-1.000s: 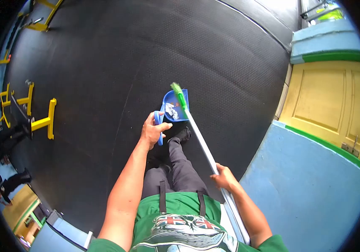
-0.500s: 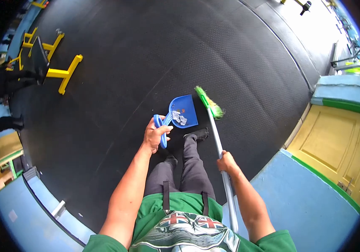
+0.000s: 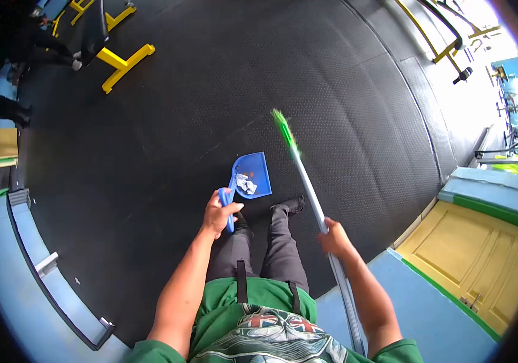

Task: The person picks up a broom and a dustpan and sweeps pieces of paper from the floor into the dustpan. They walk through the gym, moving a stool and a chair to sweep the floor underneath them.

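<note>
My left hand (image 3: 218,216) is closed around the handle of a blue dustpan (image 3: 257,172). Crumpled white paper (image 3: 246,184) and small bits of debris lie in the pan, its mouth facing right. In my right hand (image 3: 334,237) is the grey pole of a broom (image 3: 311,192), fingers wrapped round it. The broom's green head (image 3: 284,129) is beyond the dustpan, to its upper right and apart from it. Motion blurs the bristles, and I cannot tell whether they touch the floor.
Black textured matting (image 3: 210,91) covers the floor. A yellow-framed bench (image 3: 127,65) stands at upper left, with people near it. More yellow equipment (image 3: 446,51) is at upper right. A blue wall with a yellow door (image 3: 470,248) runs along the right; a blue ledge (image 3: 59,284) lies left.
The dustpan has come slightly left and nearer to me. The broom head has moved up and left, away from my foot, its bristles turning edge-on. The whole view has swung to the right.
</note>
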`<act>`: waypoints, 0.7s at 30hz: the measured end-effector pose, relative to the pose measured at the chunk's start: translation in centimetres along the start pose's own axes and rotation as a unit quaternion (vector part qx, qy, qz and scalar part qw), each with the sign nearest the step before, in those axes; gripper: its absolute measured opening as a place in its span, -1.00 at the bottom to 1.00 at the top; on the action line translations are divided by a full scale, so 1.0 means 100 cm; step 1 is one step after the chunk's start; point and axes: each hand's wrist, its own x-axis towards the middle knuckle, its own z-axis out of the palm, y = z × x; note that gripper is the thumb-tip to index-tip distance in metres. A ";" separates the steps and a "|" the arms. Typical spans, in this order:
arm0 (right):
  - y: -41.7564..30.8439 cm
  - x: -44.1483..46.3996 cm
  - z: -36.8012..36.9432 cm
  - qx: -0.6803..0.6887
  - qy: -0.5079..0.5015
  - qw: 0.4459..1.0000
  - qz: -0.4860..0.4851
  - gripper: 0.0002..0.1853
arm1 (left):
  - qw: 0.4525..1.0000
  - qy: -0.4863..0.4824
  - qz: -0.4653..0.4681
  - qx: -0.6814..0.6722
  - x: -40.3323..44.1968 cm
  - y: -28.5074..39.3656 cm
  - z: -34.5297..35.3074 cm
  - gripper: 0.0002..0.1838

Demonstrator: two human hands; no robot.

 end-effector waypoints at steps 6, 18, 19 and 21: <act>-0.090 0.100 0.035 -0.255 0.071 0.962 -0.067 -0.60 | 0.996 0.057 -0.002 -0.071 -0.044 -0.013 -0.069 -0.48; -0.021 0.086 0.116 -0.464 -0.010 0.884 -0.056 -0.36 | 0.978 0.130 -0.010 -0.161 -0.059 -0.026 -0.146 -0.45; -0.014 0.068 0.117 -0.477 -0.030 0.878 -0.040 -0.34 | 0.980 0.129 -0.012 -0.150 -0.057 -0.028 -0.149 -0.45; 0.002 0.046 0.121 -0.459 -0.055 0.887 0.005 -0.42 | 0.983 0.122 -0.013 -0.140 -0.050 -0.028 -0.155 -0.44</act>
